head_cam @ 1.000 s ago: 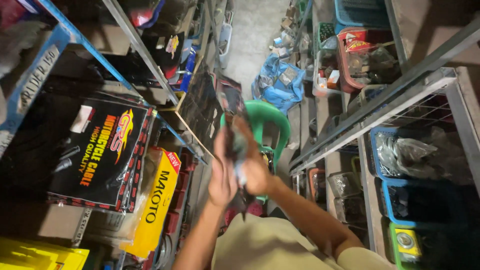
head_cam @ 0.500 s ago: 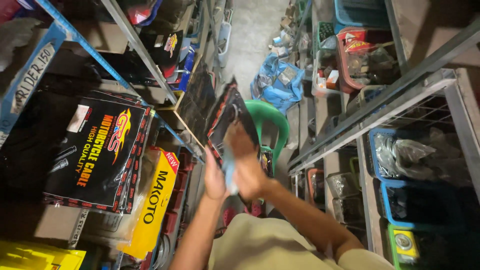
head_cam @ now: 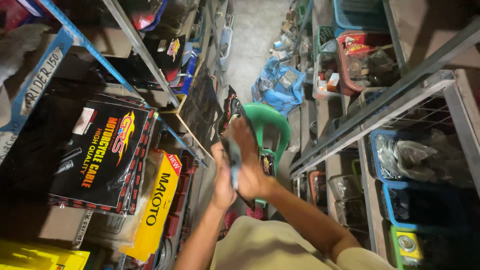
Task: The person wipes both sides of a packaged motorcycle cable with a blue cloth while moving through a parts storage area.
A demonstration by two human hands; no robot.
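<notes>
Both hands pinch a thin glossy black packet (head_cam: 233, 159) edge-on: left hand (head_cam: 221, 176), right hand (head_cam: 250, 162). Half a second ago its flat printed face showed; now it's turned, over the green plastic chair (head_cam: 272, 122).

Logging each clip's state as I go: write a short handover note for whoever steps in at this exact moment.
Left hand: raised, pressed flat against the side of a thin dark packet.
Right hand: on the packet's other side, so the packet is sandwiched between both palms.
Location: the packet is in mid-air in the aisle, above the green plastic chair, between the shelf racks.
Done: packet is off the shelves and in hand.
Left: it has not been set down anywhere; its contents cannot be made out.
</notes>
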